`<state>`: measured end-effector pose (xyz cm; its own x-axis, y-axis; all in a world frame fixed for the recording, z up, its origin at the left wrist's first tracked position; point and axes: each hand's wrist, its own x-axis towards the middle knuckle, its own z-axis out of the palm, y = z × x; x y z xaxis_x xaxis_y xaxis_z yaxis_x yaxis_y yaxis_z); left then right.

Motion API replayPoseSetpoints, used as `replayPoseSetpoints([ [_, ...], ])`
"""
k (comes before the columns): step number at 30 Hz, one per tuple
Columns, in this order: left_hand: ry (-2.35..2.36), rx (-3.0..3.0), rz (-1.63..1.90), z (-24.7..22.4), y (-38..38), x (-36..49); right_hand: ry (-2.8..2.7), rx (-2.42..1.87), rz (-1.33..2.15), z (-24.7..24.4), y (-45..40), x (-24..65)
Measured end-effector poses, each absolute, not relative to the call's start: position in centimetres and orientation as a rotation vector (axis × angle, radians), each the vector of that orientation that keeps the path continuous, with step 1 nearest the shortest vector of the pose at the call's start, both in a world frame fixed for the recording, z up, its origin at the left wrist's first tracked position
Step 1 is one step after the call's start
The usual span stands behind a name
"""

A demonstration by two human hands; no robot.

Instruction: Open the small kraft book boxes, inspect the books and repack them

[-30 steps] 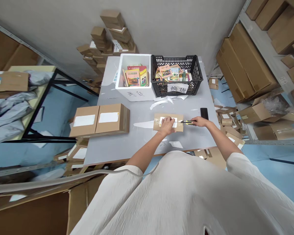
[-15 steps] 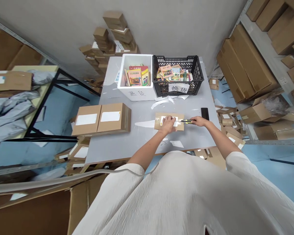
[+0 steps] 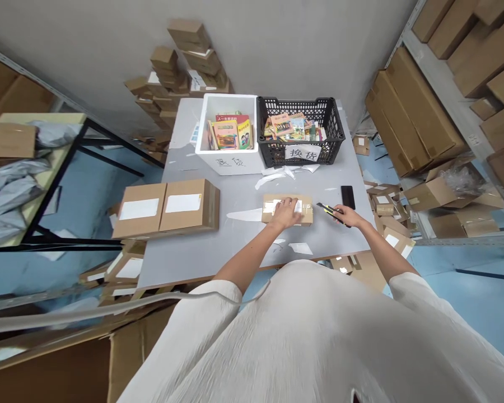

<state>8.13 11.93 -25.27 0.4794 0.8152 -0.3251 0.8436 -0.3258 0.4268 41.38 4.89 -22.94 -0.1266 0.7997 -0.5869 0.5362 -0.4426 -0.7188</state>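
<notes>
A small cardboard box (image 3: 306,209) with a white label and clear tape lies on the grey table (image 3: 185,246) in front of me. My left hand (image 3: 286,212) grips it from above, fingers bent over the top and covering much of the label. To the right of the box, and apart from it, my right hand (image 3: 346,216) is closed around a black and yellow utility knife (image 3: 330,210). The knife's tip points left toward the box. Just beyond my right hand lies a black phone (image 3: 348,197).
A white foam box (image 3: 231,163) and a black plastic crate (image 3: 336,146), both with books, stand at the table's back. Two labelled cartons (image 3: 189,207) sit at its left. Paper scraps (image 3: 301,248) lie about. Shelves with cartons (image 3: 428,106) flank the right side.
My right hand has drawn the utility knife away from the cardboard box to the right, and the knife now slants. My left hand stays on the box. The camera view has shifted slightly.
</notes>
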Motion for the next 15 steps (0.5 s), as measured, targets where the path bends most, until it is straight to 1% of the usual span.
replayPoseSetpoints([
  [3, 1.407, 2.222, -0.012, -25.8, 12.3, 8.7, -1.594, -1.868, 1.448, -22.6, 4.5, 40.7],
  [6, 1.362, 2.278, 0.002, -26.6, 12.9, 9.2, -1.868, -1.86, 1.259, -22.2, 4.2, 39.5],
  [10, 1.34, 2.285, -0.03, -27.5, 13.7, 9.4, -2.238, -1.889, 0.92, -22.3, 3.9, 38.1],
  [15, 1.328, 2.272, -0.026, -28.2, 13.2, 9.1, -2.366, -1.974, 0.71, -23.5, 3.6, 37.5],
])
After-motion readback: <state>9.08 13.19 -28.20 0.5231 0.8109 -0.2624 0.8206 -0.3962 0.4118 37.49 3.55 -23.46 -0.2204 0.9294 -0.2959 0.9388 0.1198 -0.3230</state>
